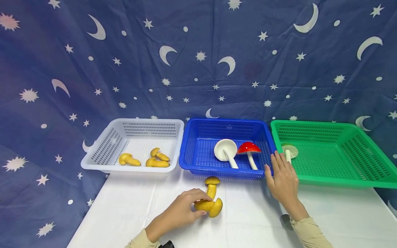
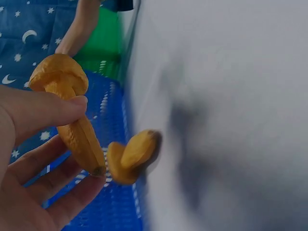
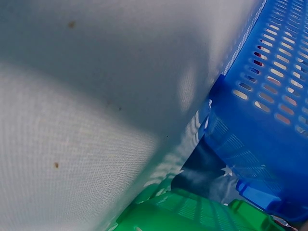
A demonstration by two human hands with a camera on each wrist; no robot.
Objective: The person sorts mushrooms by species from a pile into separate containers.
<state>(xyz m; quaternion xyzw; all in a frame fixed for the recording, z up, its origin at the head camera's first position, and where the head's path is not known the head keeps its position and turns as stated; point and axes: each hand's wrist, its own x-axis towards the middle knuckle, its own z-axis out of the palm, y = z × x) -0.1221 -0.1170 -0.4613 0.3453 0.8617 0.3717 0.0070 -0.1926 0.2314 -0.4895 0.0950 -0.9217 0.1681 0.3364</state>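
My left hand (image 1: 186, 208) pinches a yellow mushroom (image 2: 72, 130) between thumb and fingers just over the white table (image 1: 130, 213). A second yellow mushroom (image 2: 130, 156) lies on the table against it. In the head view the pair shows at my fingertips, one cap (image 1: 212, 180) pointing to the baskets, the other cap (image 1: 216, 207) nearer me. My right hand (image 1: 280, 179) rests with straight fingers against the right front corner of the blue basket (image 1: 223, 120) and holds nothing. The right wrist view shows no fingers.
A white basket (image 1: 130, 169) at the left holds three yellow mushrooms (image 1: 156, 162). The blue basket holds a white mushroom (image 1: 224, 150) and a red-capped one (image 1: 248, 148). The green basket (image 1: 335, 182) at the right holds a pale mushroom (image 1: 289, 151). A starry blue cloth hangs behind.
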